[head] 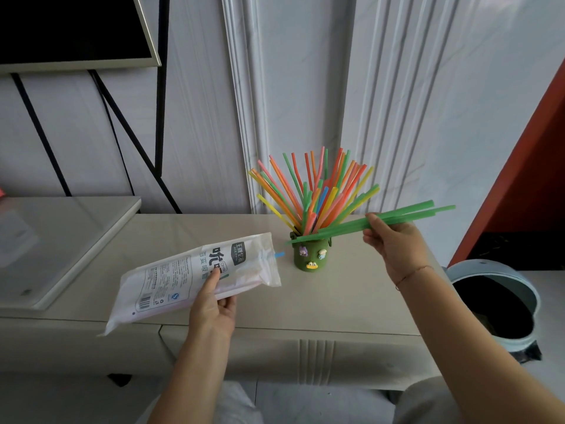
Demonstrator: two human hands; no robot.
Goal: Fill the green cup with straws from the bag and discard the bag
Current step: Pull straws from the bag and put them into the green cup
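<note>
**A:** Where do we stand with the straws?

**B:** Our right hand (394, 243) is closed around a small bundle of green straws (406, 214), pinched near their middle. They lie almost level, long axis running left to right, the left tips reaching across the front of the green cup (310, 255) at about rim height, the right ends pointing out past our hand.

**A:** And the cup?

**B:** It stands upright on the beige counter (345, 298), just left of our right hand, with small cartoon charms on its side. A fan of orange, yellow, pink, blue and green straws (312, 191) already stands in it.

**A:** So the move ahead turns on that angle?

**B:** We judge so. The bundle lies crosswise to the cup's upright opening, so it would need tipping toward vertical before it drops in. The right hand is plainly the nearer one.

**A:** What about the bag?

**B:** Our left hand (214, 304) grips the white printed bag (171, 276) along its lower edge, holding it slanted above the counter's front, left of the cup. One blue straw end (279, 255) pokes from its open mouth toward the cup. The bag looks nearly flat; how many remain inside we cannot tell.

**A:** Anywhere to discard it?

**B:** A pale blue bin (519, 289) with a dark liner sits on the floor to our right, beyond the counter's end.
</note>
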